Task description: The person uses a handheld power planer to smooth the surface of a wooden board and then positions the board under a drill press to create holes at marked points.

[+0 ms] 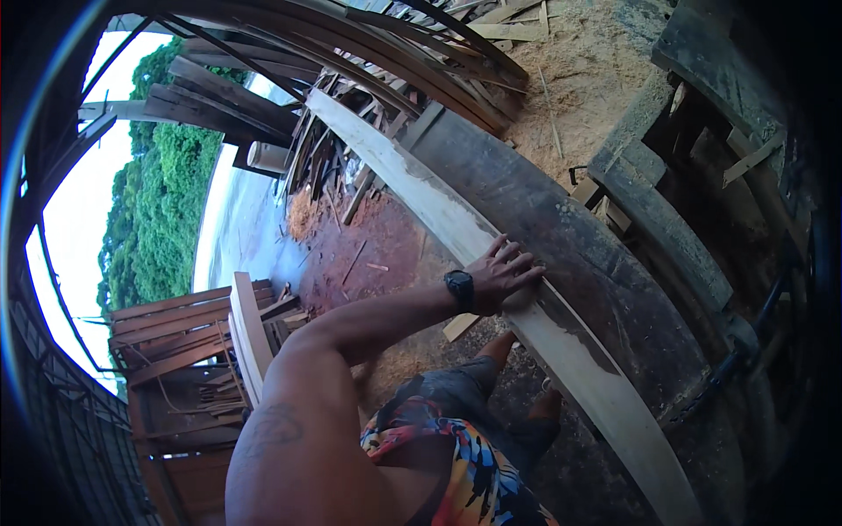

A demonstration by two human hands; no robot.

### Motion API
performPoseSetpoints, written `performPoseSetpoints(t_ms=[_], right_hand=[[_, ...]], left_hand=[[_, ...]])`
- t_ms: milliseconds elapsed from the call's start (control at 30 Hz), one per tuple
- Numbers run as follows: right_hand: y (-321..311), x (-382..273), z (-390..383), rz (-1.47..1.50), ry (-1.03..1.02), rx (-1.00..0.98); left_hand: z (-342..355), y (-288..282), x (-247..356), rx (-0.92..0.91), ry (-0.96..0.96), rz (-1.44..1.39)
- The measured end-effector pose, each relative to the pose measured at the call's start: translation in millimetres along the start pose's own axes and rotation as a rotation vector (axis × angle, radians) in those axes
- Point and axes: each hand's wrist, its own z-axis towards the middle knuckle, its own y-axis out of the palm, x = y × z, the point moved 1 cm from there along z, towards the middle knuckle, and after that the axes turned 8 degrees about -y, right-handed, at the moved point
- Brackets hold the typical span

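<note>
A long pale wooden plank [596,377] runs diagonally from the upper left to the lower right, along the near side of a dark flat tabletop [517,188]. Darker, rough patches mark its face. My left hand [509,276] grips the plank near its middle, fingers bent over the far edge; the thumb is hidden. A dark watch [459,290] is on that wrist. My right hand is out of view.
Dark boards [377,53] lean in a stack beyond the plank, with scrap wood below. Sawdust [579,105] covers the ground at the upper right, beside a heavy dusty frame [671,237]. Pale boards [250,333] stand left of my arm; a whitish bucket [267,157] sits farther off.
</note>
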Motion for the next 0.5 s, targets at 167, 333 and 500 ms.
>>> performPoseSetpoints(t_ms=[167, 333, 500], right_hand=[[1, -1, -2, 0.015, 0.016, 0.017], [-4, 13, 3, 0.012, 0.013, 0.015], [-27, 58, 11, 0.008, 0.003, 0.013]], left_hand=[[9, 10, 27, -0.05, 0.052, 0.03], [17, -8, 34, -0.074, 0.07, 0.037], [19, -17, -21, -0.088, 0.037, 0.147]])
